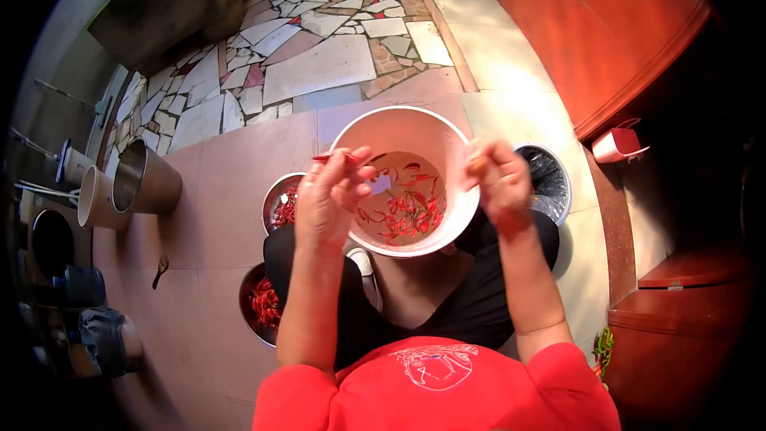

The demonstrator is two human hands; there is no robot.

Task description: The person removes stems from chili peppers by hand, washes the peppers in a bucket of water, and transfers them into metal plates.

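Note:
My left hand (329,191) is raised over the left rim of a white bucket (459,223), pinching a red chili pepper (329,158). Red chili peppers (405,209) float in the water inside the bucket, which stands between my knees. Above its right rim, my right hand (501,183) is closed, with a small orange-brown bit (477,165) at the fingertips; its kind is too small to tell. To the left, partly hidden by my arm and leg, a metal bowl (270,201) holds cut red pieces and a second bowl (246,315) holds whole red chilies.
A round bin lined with a black bag (546,175) stands at my right. Two buckets (148,179) and a dark brush-like thing (161,270) are on the left floor. A red cabinet (678,335) and a small pink bucket (617,146) stand right.

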